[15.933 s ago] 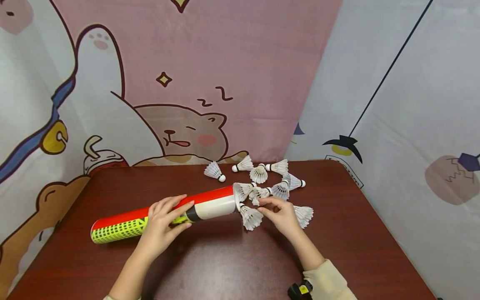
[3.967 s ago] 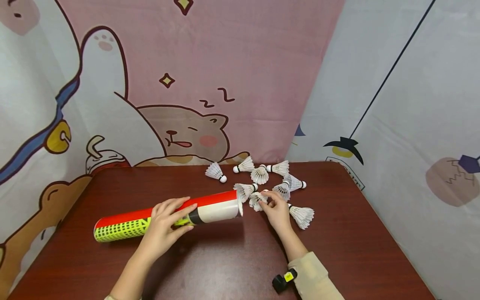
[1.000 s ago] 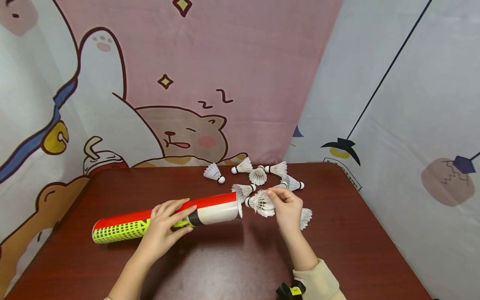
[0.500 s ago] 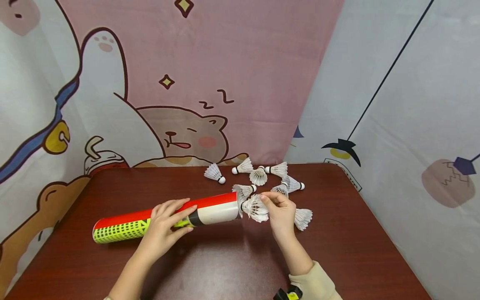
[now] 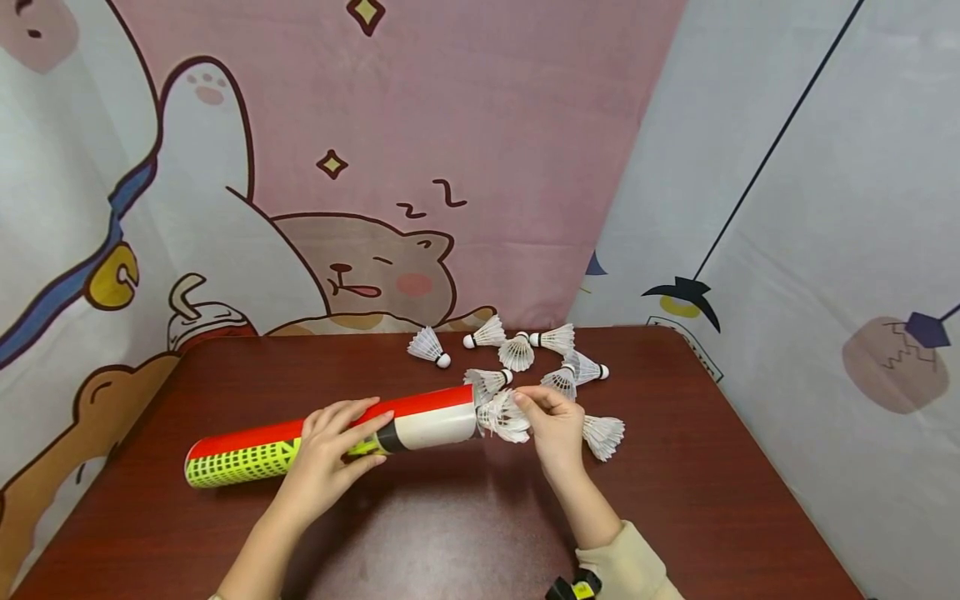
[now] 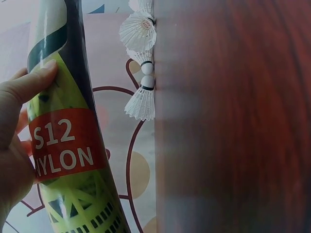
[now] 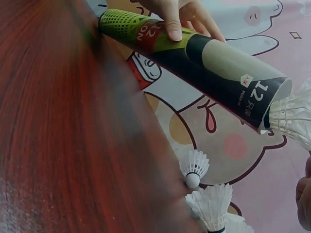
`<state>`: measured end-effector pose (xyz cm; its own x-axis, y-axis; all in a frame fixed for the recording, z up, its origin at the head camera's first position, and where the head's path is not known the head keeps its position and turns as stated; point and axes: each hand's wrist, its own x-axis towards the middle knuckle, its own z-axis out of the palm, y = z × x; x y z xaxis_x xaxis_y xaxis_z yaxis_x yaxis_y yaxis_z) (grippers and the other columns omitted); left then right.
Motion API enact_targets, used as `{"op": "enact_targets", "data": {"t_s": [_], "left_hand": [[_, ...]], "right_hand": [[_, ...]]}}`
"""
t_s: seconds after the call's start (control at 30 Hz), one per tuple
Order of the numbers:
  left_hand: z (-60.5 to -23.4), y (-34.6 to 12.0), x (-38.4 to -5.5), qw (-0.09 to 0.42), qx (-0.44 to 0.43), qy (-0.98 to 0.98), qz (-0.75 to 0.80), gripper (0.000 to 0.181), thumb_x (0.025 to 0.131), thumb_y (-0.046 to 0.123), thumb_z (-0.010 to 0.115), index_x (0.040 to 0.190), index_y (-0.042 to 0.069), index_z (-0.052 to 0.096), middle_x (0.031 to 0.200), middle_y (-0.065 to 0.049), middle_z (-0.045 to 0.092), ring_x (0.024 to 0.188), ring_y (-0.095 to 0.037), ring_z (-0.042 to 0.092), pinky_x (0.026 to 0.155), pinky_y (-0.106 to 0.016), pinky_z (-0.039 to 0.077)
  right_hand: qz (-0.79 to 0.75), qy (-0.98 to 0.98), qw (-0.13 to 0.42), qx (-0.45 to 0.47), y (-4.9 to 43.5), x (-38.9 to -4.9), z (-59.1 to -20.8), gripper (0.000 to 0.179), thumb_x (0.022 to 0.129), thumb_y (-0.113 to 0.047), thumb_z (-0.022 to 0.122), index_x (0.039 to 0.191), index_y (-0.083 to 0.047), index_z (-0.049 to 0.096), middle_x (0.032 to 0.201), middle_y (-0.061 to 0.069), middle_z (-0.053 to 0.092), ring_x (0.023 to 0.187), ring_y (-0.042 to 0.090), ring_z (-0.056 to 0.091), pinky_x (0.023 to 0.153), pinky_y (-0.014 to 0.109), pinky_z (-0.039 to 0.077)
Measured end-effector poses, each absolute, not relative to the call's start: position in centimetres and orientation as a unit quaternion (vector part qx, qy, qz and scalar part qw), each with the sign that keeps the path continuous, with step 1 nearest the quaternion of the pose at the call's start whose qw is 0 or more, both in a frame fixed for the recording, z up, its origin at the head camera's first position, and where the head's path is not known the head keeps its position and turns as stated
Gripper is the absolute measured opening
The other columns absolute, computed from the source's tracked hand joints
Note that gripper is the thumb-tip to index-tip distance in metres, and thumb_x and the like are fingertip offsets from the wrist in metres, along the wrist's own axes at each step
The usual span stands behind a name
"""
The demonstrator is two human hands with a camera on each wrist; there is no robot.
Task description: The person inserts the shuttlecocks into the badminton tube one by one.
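My left hand (image 5: 326, 446) grips a badminton shuttlecock tube (image 5: 435, 418), red, white and yellow-green, from above, thumb on the near side. The tube lies tilted, its open end raised to the right. In the left wrist view the tube (image 6: 68, 141) reads "S12 NYLON". At that mouth, my right hand (image 5: 558, 429) pinches the feathered skirt of a white shuttlecock (image 5: 502, 418). Its cork end is hidden inside the tube, and its skirt sticks out, as the right wrist view also shows with the shuttlecock (image 7: 294, 119). Fingers of the right hand (image 7: 304, 199) show only partly there.
Several loose shuttlecocks lie behind and right of the tube mouth: one shuttlecock (image 5: 489, 382) close behind it, another shuttlecock (image 5: 603, 437) beside my right wrist, one shuttlecock (image 5: 428, 346) further left. The brown table (image 5: 712, 467) meets a cartoon-printed cloth (image 5: 525, 167) at its back.
My right hand has picked a shuttlecock off the table, carried it left and put its cork end into the tube mouth. The shuttlecock at the mouth in the oldest frame is out of sight.
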<state>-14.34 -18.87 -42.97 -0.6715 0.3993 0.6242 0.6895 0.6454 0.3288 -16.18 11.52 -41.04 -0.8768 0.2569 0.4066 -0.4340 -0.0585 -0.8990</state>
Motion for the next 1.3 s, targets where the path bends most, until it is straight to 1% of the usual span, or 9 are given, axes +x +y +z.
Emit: {"op": "enact_targets", "data": {"t_s": [0.13, 0.23, 0.4, 0.47, 0.63, 0.9, 1.13, 1.23, 1.3], "left_hand": [[-42.8, -18.9, -14.3, 0.254, -0.311, -0.871, -0.282, 0.071, 0.066, 0.014, 0.087, 0.131, 0.025, 0.061, 0.134, -0.004, 0.053, 0.119, -0.031, 0.044, 0.093, -0.060, 0.024], [-42.8, -19.0, -14.3, 0.253, -0.311, -0.871, -0.283, 0.061, 0.074, 0.028, 0.082, 0.132, 0.026, 0.061, 0.134, -0.003, 0.053, 0.119, -0.031, 0.044, 0.093, -0.060, 0.024], [-42.9, -19.1, -14.5, 0.254, -0.312, -0.870, -0.287, 0.054, 0.087, 0.056, 0.053, 0.131, 0.025, 0.062, 0.134, -0.003, 0.053, 0.119, -0.030, 0.044, 0.093, -0.059, 0.024], [-42.9, -19.1, -14.5, 0.252, -0.311, -0.870, -0.287, 0.056, 0.088, 0.060, 0.049, 0.130, 0.025, 0.062, 0.134, -0.003, 0.053, 0.120, -0.030, 0.044, 0.094, -0.059, 0.024], [-42.8, -19.1, -14.5, 0.247, -0.311, -0.872, -0.287, 0.057, 0.089, 0.061, 0.048, 0.130, 0.025, 0.063, 0.135, -0.003, 0.053, 0.120, -0.029, 0.044, 0.095, -0.058, 0.024], [-43.0, -19.2, -14.5, 0.249, -0.312, -0.871, -0.286, 0.056, 0.088, 0.060, 0.049, 0.131, 0.025, 0.062, 0.135, -0.003, 0.052, 0.120, -0.029, 0.044, 0.094, -0.059, 0.023], [-43.1, -19.0, -14.4, 0.244, -0.318, -0.870, -0.285, 0.056, 0.088, 0.060, 0.048, 0.131, 0.026, 0.062, 0.136, -0.003, 0.052, 0.121, -0.029, 0.043, 0.094, -0.059, 0.024], [-43.0, -19.0, -14.3, 0.239, -0.320, -0.871, -0.287, 0.053, 0.088, 0.057, 0.053, 0.131, 0.026, 0.061, 0.137, -0.002, 0.051, 0.122, -0.028, 0.043, 0.095, -0.059, 0.023], [-43.0, -18.9, -14.3, 0.240, -0.321, -0.869, -0.290, 0.052, 0.084, 0.049, 0.067, 0.131, 0.026, 0.061, 0.136, -0.002, 0.051, 0.121, -0.029, 0.043, 0.094, -0.060, 0.023]], "right_hand": [[0.717, -0.654, 0.234, 0.065, 11.5, -16.3, -41.4, 0.008, 0.080, 0.014, 0.067, 0.085, 0.019, 0.064, 0.069, -0.008, 0.066, 0.054, 0.003, 0.051, 0.044, 0.016, 0.039], [0.714, -0.656, 0.233, 0.074, 11.4, -16.5, -41.8, 0.008, 0.079, 0.015, 0.067, 0.085, 0.019, 0.064, 0.070, -0.007, 0.066, 0.058, 0.004, 0.053, 0.050, 0.017, 0.042], [0.708, -0.666, 0.217, 0.084, 11.3, -16.7, -42.2, 0.007, 0.079, 0.014, 0.068, 0.085, 0.018, 0.066, 0.074, 0.000, 0.068, 0.064, 0.004, 0.057, 0.060, 0.017, 0.046], [0.701, -0.676, 0.210, 0.084, 11.4, -16.6, -42.2, 0.008, 0.079, 0.013, 0.069, 0.086, 0.016, 0.067, 0.075, 0.007, 0.069, 0.065, 0.004, 0.057, 0.060, 0.018, 0.046], [0.685, -0.696, 0.196, 0.089, 11.4, -16.6, -42.2, 0.009, 0.079, 0.012, 0.070, 0.087, 0.014, 0.069, 0.080, 0.020, 0.069, 0.065, 0.004, 0.057, 0.059, 0.017, 0.045], [0.659, -0.721, 0.183, 0.110, 11.2, -16.5, -42.0, 0.011, 0.078, 0.015, 0.068, 0.089, 0.014, 0.069, 0.076, 0.013, 0.069, 0.060, 0.004, 0.051, 0.052, 0.015, 0.039], [0.647, -0.732, 0.176, 0.117, 10.9, -16.1, -41.6, 0.010, 0.078, 0.013, 0.070, 0.088, 0.013, 0.070, 0.076, 0.021, 0.066, 0.057, 0.007, 0.047, 0.051, 0.016, 0.036], [0.645, -0.733, 0.177, 0.121, 10.6, -15.9, -41.6, 0.010, 0.077, 0.014, 0.070, 0.087, 0.013, 0.070, 0.075, 0.022, 0.066, 0.057, 0.007, 0.047, 0.051, 0.017, 0.036], [0.645, -0.733, 0.178, 0.122, 10.4, -15.8, -41.7, 0.010, 0.077, 0.014, 0.070, 0.087, 0.013, 0.070, 0.074, 0.021, 0.066, 0.056, 0.007, 0.047, 0.050, 0.017, 0.037]]}}
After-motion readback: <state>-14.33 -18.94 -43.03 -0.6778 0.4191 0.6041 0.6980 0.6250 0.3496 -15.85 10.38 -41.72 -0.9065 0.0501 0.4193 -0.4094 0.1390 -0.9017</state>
